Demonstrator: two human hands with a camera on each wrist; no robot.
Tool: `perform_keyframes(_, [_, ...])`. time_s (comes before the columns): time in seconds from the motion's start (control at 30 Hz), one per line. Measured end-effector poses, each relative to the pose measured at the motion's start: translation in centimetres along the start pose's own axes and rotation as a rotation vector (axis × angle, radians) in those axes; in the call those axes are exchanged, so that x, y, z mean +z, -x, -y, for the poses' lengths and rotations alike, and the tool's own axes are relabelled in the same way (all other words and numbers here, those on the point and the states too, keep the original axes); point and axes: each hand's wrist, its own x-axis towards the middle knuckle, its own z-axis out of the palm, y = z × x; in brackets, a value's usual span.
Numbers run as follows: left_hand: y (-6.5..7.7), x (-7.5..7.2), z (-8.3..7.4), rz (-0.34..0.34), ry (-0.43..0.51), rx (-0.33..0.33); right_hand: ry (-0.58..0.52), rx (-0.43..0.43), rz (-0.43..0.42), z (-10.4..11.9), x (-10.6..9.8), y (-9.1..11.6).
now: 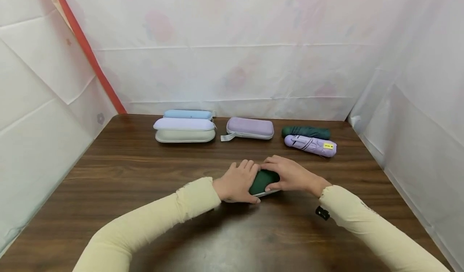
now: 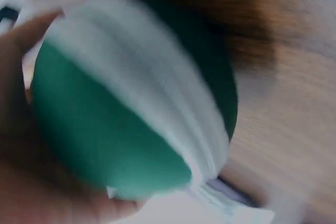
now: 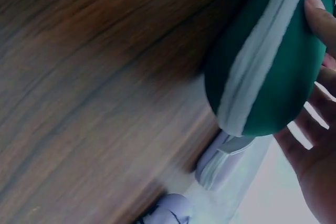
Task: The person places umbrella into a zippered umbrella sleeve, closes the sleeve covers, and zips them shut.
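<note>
A dark green zip case [image 1: 263,181] with a pale zipper band lies on the table between both hands. My left hand [image 1: 240,182] holds its left part, thumb along the near side and fingers over the far side. Its right end is gripped by my right hand [image 1: 295,176], thumb near and fingers far. Close up in the left wrist view, the green case [image 2: 105,124] is blurred, its zipper band shut all along the visible part. In the right wrist view, the thumb presses the side of the case [image 3: 286,82], and the fingers reach behind it.
Along the back stand a light blue case [image 1: 187,114], a lavender case [image 1: 183,124], a grey-white case [image 1: 185,136] and a purple zip case [image 1: 251,127]. Right of them lie a dark green folded umbrella [image 1: 311,132] and a lilac folded umbrella [image 1: 311,145]. White sheets [image 1: 232,62] enclose the table.
</note>
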Motion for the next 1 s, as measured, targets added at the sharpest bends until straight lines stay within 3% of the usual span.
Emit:
perform_keyframes(0.1, [-0.1, -0.9, 2.4, 0.065, 0.348, 0.024, 0.011, -0.019, 0.01, 0.3, 0.1, 0.2])
perform_keyframes(0.17, [-0.3, -1.2, 4.1, 0.086, 0.496, 0.051, 0.018, -0.014, 0.021, 0.5, 0.3, 0.6])
perform_keyframes(0.23, [-0.5, -1.3, 5.4, 0.116, 0.587, 0.087, 0.019, -0.003, 0.031, 0.6, 0.4, 0.9])
perform_keyframes(0.37, [-0.5, -0.9, 6.9, 0.218, 0.639, 0.135, 0.021, 0.001, 0.037, 0.8, 0.5, 0.9])
perform_keyframes(0.47, [-0.3, -1.0, 7.4, 0.268, 0.645, 0.114, 0.027, -0.004, 0.046, 0.8, 0.3, 0.5])
perform_keyframes(0.7, [-0.1, -1.7, 8.1, 0.23, 0.631, 0.105, 0.06, 0.004, 0.078, 0.7, -0.8, -0.7])
perform_keyframes(1.0, [-0.3, -1.5, 7.8, 0.194, 0.55, 0.097, 0.105, 0.006, 0.104, 0.7, -0.8, -1.1])
